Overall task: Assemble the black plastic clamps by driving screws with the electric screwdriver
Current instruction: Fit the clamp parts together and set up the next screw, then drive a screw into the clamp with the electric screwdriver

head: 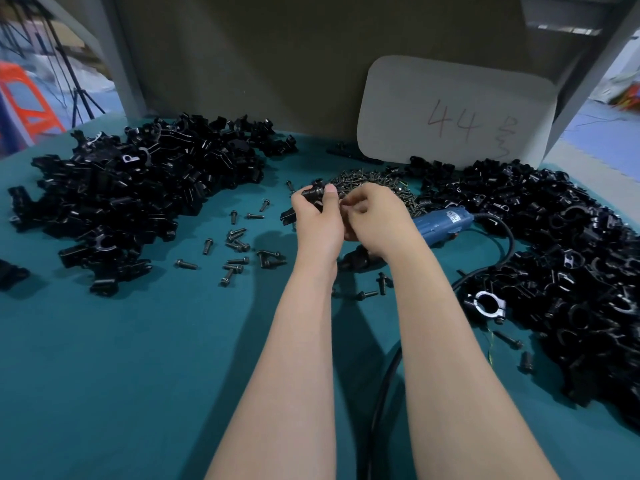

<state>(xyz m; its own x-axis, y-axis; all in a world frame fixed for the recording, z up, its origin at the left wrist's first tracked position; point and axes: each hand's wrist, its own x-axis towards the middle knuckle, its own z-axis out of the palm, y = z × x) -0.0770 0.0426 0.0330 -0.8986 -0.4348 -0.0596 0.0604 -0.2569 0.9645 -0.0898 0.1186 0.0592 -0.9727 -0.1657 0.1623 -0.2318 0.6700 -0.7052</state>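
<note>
Grips black clamp [312, 195] in left hand [317, 221], thumb over it, above table [138, 358] near screw pile [375, 180]. Curls right hand [375, 220] fingers beside clamp; can't tell if anything's pinched. Has blue screwdriver [445, 221] lying just behind right hand.

2 bare arms: left forearm [294, 341] and right forearm [450, 341] uncovered throughout, left hand [317, 221] and right hand [377, 220] bare, left thumbnail [330, 189] short.

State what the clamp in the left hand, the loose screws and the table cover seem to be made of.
Clamp: likely moulded plastic, black, dull sheen.
Loose screws: probably metal, dark finish, faint glints.
Table cover: looks like teal cloth or felt, matte, no reflections.
</note>
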